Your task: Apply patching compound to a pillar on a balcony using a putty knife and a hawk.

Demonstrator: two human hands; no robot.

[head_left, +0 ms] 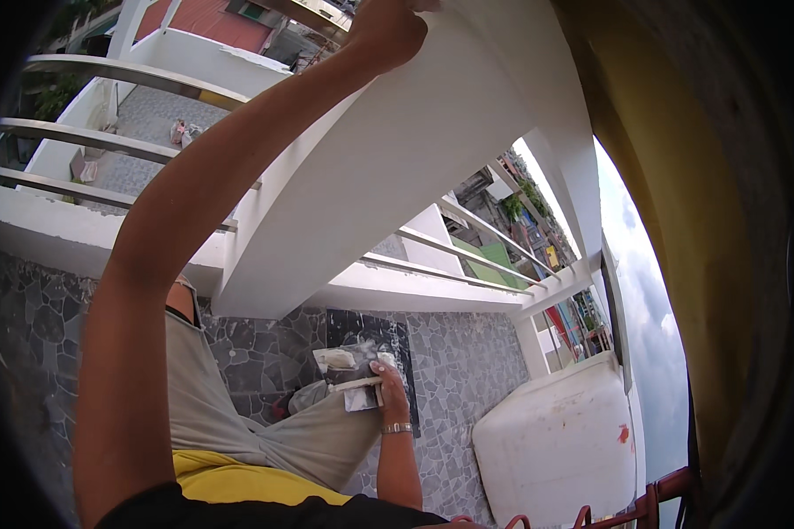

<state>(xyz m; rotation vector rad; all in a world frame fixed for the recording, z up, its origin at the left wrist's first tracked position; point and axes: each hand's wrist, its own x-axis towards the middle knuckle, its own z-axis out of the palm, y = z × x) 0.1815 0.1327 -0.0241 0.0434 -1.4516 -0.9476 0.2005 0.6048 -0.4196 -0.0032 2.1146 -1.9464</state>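
Note:
My left hand is raised to the top of the head view, against a white wall column. Its fingers are mostly cut off by the upper edge, so what they hold, if anything, is hidden. Low in front of me, my right hand is closed around a plastering trowel. Blobs of white putty lie on its flat metal plate. A smaller flat piece with white smears sits below the trowel's pale handle, close to my fingers.
Metal railings run along low white walls at left and right of the column. A dark, putty-spattered sheet lies on the stone-patterned floor. A white rounded container and red metal bars stand at the lower right.

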